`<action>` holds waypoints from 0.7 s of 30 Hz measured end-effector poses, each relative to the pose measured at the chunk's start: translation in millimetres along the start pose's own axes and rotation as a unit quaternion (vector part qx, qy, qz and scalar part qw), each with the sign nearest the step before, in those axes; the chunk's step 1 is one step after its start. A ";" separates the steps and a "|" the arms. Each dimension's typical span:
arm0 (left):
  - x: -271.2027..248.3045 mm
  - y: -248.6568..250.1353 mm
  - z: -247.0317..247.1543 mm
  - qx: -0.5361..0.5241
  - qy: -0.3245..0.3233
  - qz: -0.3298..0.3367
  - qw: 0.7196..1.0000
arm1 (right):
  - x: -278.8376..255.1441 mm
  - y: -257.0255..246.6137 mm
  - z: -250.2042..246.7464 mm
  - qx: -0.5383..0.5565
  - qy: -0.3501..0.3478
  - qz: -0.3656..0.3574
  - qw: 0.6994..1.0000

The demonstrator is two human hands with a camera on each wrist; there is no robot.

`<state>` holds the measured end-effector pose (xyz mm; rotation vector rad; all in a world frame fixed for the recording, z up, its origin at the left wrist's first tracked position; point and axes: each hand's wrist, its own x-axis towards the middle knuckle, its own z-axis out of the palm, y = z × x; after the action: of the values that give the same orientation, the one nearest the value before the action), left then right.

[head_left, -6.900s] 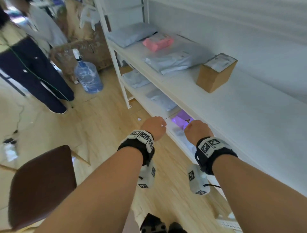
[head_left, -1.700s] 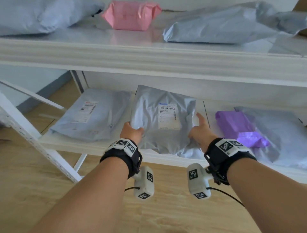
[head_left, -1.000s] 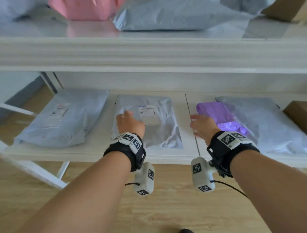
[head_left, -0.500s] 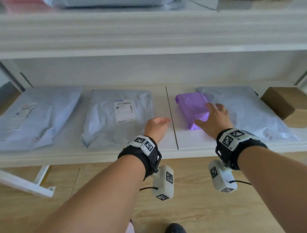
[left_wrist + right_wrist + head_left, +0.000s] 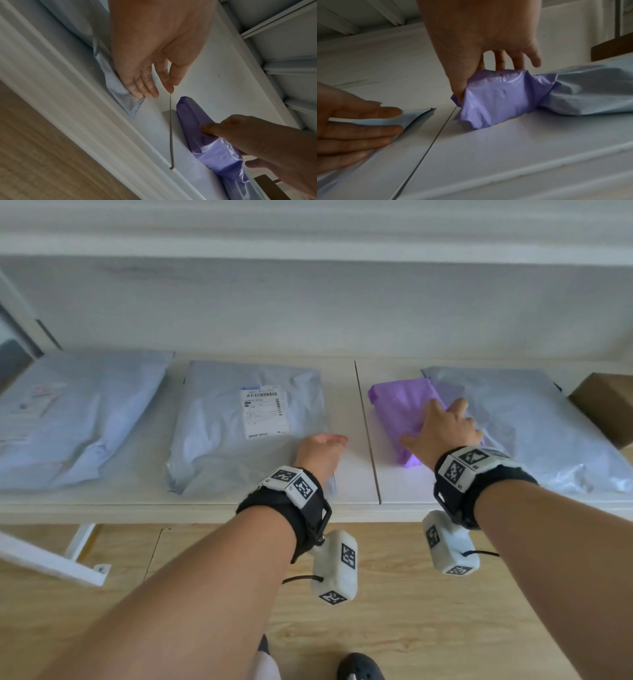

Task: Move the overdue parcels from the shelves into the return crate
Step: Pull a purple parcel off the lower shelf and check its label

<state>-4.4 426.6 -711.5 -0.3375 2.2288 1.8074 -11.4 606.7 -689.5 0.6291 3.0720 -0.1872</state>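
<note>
On this shelf (image 5: 352, 405) I count three grey mailer bags (image 5: 239, 422), one purple parcel (image 5: 397, 405), and one cardboard box (image 5: 603, 405).

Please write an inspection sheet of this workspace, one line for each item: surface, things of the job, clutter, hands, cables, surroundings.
Surface: white shelf, a seam between its two boards.
Job's things: purple parcel lies flat, its right edge against the large grey mailer; labelled grey mailer left of the seam; another grey mailer at far left; cardboard box at far right. Return crate: nothing seen.
Clutter: nothing seen.
Hands: right hand grips the purple parcel, thumb on its near end, fingers on top; left hand open, fingers at the labelled grey mailer's corner.
Cables: thin black cables from the wrist cameras.
Surroundings: wooden floor, shelf above, white bracket lower left.
</note>
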 end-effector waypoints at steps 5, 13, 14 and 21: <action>-10.9 0.5 -0.3 -0.034 -0.011 -0.013 0.999 | -15.6 5.4 -8.3 0.027 -0.031 0.005 0.999; -63.0 23.9 -9.6 -0.094 -0.005 -0.024 0.995 | -61.6 21.4 -57.8 0.543 -0.132 0.134 0.818; -71.3 28.3 -10.2 -0.101 -0.009 -0.030 0.994 | -70.3 23.6 -65.6 0.615 -0.169 0.149 0.755; -122.8 54.0 -3.9 -0.126 -0.109 -0.059 0.984 | -116.0 45.2 -93.7 0.758 -0.324 0.126 0.552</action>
<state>93.0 436.3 -619.7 -0.2954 1.8009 1.9599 115.2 613.4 -599.0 0.6083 1.3315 -2.3801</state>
